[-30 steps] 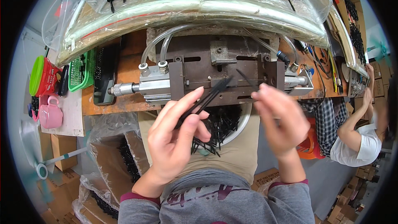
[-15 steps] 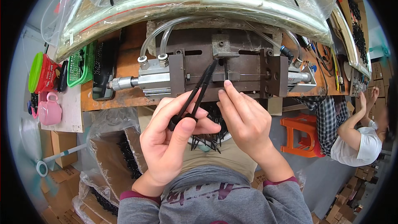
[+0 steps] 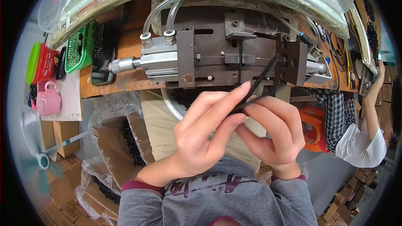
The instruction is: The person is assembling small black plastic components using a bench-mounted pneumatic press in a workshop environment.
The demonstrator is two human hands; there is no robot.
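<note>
A thin black plastic strip (image 3: 260, 79) runs up and to the right from between my fingers toward the dark metal press fixture (image 3: 234, 50). My left hand (image 3: 205, 138) pinches the strip's lower end between thumb and fingers. My right hand (image 3: 274, 132) is curled against the left and also grips that lower end. Another black strip (image 3: 240, 60) stands upright in the fixture's middle slot. Both hands sit just below the fixture, over my lap. Most of a white bowl (image 3: 169, 102) of black parts is hidden behind them.
A silver air cylinder (image 3: 146, 58) with clear hoses sits at the fixture's left on an orange bench. A green basket (image 3: 79, 46), a red container and a pink mug (image 3: 48, 100) lie left. Bags of black parts (image 3: 121, 142) stand below. Another person (image 3: 360, 138) works at right.
The bundle of strips held a second ago is gone; one strip now stands in the fixture. Both hands have come together lower and nearer, pinching a single strip.
</note>
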